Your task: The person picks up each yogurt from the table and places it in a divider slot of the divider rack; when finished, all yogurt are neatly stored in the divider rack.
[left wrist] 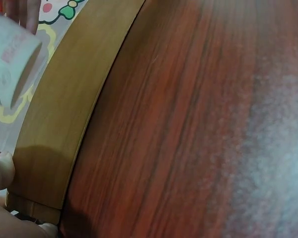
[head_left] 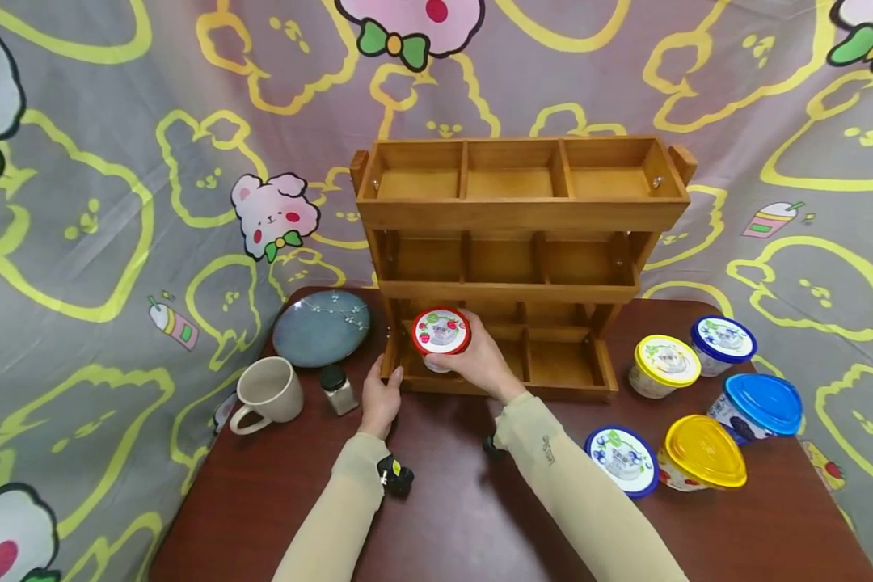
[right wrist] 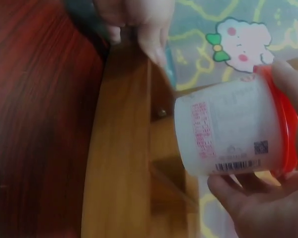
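My right hand [head_left: 489,362] grips a white tub with a red lid [head_left: 441,331] in front of the left compartment of the lowest tier. The right wrist view shows the tub [right wrist: 228,129] on its side in that frame, with printed text and a barcode on its wall. A three-tier wooden shelf [head_left: 520,214] stands at the back of the table. My left hand [head_left: 381,400] holds the front left corner of its lowest tier, thumb inside the side board and fingers outside. In the left wrist view, that tier's front board [left wrist: 64,109] lies along the tabletop.
Left of the shelf are a blue-grey plate [head_left: 320,327], a beige mug [head_left: 269,390] and a dark-capped jar [head_left: 339,391]. At right stand several tubs, among them a yellow-lidded one [head_left: 665,362] and a blue-lidded one [head_left: 760,404]. A patterned cloth [head_left: 793,267] hangs behind.
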Available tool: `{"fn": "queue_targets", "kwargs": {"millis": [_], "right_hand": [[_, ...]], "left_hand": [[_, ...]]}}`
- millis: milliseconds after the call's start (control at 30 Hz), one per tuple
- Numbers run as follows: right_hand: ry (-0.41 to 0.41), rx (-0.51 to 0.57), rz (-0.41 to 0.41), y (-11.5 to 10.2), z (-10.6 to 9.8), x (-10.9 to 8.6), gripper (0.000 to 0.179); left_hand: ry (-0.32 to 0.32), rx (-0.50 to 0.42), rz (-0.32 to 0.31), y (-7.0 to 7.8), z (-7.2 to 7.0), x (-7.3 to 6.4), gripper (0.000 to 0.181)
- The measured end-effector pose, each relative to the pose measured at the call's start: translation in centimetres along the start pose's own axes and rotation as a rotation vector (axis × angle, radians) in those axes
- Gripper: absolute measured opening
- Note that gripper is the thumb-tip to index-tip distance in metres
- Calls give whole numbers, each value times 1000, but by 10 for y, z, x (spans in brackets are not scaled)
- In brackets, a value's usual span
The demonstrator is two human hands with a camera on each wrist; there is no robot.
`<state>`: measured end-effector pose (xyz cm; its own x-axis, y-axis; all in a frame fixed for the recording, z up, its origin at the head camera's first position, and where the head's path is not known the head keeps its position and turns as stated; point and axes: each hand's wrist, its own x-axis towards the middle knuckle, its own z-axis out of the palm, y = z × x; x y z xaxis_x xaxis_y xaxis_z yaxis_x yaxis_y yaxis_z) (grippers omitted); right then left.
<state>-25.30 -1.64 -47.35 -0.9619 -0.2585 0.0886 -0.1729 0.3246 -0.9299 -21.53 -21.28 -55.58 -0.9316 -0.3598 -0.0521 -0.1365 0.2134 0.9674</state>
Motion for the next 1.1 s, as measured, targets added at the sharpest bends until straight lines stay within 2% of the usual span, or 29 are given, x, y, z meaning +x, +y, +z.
{"fn": "queue_targets", "kwargs": {"millis": [333, 800, 1100], "right_hand": [[-63, -69, -58, 11, 11, 19, 101], [-148, -152, -57, 27, 16, 33, 108], [-228, -265, -91, 36, 21, 42, 98]], "left_hand": [[9, 14, 19, 2, 3, -1, 55], [27, 45, 13, 0, 2, -2, 55], [28, 44, 12, 2, 1, -2, 55]]}}
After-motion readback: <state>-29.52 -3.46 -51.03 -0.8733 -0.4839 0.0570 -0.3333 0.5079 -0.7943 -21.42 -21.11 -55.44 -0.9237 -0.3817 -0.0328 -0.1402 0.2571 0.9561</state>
